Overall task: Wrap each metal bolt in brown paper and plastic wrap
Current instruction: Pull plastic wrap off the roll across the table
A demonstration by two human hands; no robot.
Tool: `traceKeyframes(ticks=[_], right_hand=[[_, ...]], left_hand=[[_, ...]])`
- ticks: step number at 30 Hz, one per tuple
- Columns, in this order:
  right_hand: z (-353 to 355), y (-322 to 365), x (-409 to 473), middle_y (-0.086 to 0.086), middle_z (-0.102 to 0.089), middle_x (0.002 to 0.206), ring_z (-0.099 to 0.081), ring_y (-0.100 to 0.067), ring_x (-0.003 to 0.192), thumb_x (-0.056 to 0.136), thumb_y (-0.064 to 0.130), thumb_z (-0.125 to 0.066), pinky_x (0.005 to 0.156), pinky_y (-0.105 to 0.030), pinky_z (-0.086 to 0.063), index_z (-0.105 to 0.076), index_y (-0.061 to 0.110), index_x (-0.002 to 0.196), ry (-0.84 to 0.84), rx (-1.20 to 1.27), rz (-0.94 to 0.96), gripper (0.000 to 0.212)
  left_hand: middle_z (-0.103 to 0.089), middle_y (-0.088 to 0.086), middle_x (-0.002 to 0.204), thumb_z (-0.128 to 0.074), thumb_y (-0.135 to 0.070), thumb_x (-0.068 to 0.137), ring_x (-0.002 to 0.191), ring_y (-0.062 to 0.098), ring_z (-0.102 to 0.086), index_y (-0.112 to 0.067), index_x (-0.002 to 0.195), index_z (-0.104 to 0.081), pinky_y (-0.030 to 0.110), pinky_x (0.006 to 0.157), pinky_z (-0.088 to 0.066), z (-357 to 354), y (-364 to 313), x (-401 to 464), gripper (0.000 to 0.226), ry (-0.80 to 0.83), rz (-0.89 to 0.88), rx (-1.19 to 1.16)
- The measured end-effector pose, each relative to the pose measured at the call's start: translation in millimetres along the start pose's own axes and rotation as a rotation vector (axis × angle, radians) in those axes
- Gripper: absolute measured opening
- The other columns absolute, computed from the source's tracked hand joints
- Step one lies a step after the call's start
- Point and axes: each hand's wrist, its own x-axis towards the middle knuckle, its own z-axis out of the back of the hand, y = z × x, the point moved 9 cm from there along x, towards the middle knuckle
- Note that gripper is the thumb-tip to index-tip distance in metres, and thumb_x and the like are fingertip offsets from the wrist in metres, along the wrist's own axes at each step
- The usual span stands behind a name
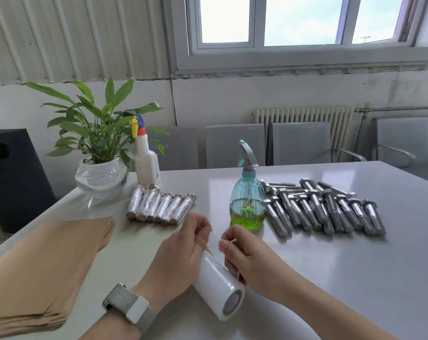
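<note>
While both hands pinch one plastic wrap roll (217,285), left hand (176,256), right hand (252,261), seven wrapped bolts (160,207), perhaps eighteen bare bolts (330,209).

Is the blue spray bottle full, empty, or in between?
In between. The blue spray bottle stands upright on the table, with green liquid filling only its bottom part; the upper body is clear.

Bright daylight from window (298,20) up top, soft glare on grey table (355,278), faint shadows, pic mostly sharp w/ slight blur near hands, wide-angle bending at edges.
</note>
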Motion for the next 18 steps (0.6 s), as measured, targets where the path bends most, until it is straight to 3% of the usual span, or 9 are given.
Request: traceKeyframes(ticks=[3,5,12,15,18], right_hand=[[8,11,-1,0.007,-0.054,0.056,-0.049,-0.010,0.053,0.097,0.021,-0.054,0.056,-0.024,-0.042,-0.052,0.029,0.079,-0.082,-0.048,0.117,0.020],[10,12,-2,0.005,-0.055,0.055,-0.050,-0.011,0.049,0.097,0.021,-0.055,0.053,-0.023,-0.041,-0.052,0.030,0.079,-0.092,-0.042,0.127,0.020],[4,2,-1,0.004,-0.055,0.059,-0.043,-0.013,0.041,0.099,0.016,-0.053,0.041,-0.020,-0.034,-0.052,0.024,0.077,-0.018,0.130,-0.028,0.023],[3,-4,-2,-0.003,-0.057,0.058,-0.040,-0.014,0.039,0.099,0.017,-0.052,0.039,-0.018,-0.031,-0.052,0.017,0.083,0.010,0.174,-0.096,0.017],[8,-1,-2,-0.002,-0.058,0.054,-0.038,-0.014,0.035,0.099,0.022,-0.052,0.038,-0.019,-0.030,-0.052,0.023,0.080,-0.003,0.094,-0.082,0.019]], left_hand=[[-0.067,-0.009,0.081,-0.029,-0.061,0.087,0.071,0.007,-0.068,-0.039,0.096,-0.038,0.044,0.073,-0.053,2,-2,1,0.025,-0.004,-0.001,0.028],[-0.066,-0.009,0.081,-0.026,-0.063,0.087,0.072,0.009,-0.068,-0.039,0.096,-0.037,0.044,0.072,-0.053,4,-3,1,0.028,-0.005,-0.004,0.061],[-0.064,-0.012,0.083,-0.034,-0.048,0.096,0.072,0.005,-0.067,-0.039,0.095,-0.035,0.041,0.072,-0.053,-1,-7,1,0.009,0.014,-0.009,0.092],[-0.061,-0.015,0.078,-0.030,-0.053,0.093,0.069,0.002,-0.066,-0.040,0.094,-0.034,0.036,0.069,-0.052,0,-9,0,0.013,0.000,-0.030,0.136],[-0.061,-0.014,0.077,-0.030,-0.051,0.093,0.069,0.006,-0.066,-0.041,0.093,-0.033,0.038,0.067,-0.051,0,-11,0,0.010,-0.012,-0.052,0.176]])
